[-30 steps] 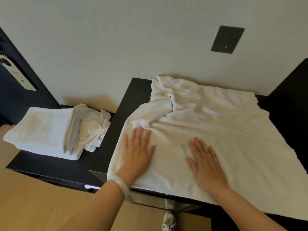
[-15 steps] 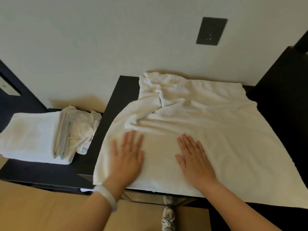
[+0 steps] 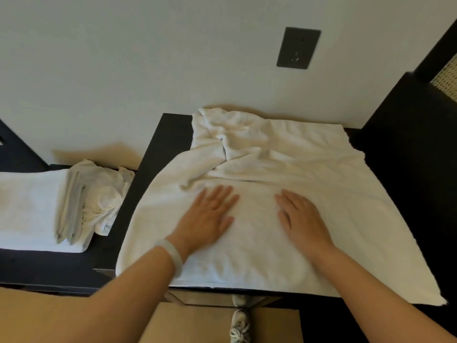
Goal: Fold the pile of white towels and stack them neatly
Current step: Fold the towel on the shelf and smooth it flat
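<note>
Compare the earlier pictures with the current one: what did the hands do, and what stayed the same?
The left hand and right hand, both flat, slid over the spread towel towards the wall and slightly rightward, the left one away from the towel's left edge. Nothing was gripped or released. The towel's bunched far corner, the folded stack and the crumpled towels beside it stayed put.
</note>
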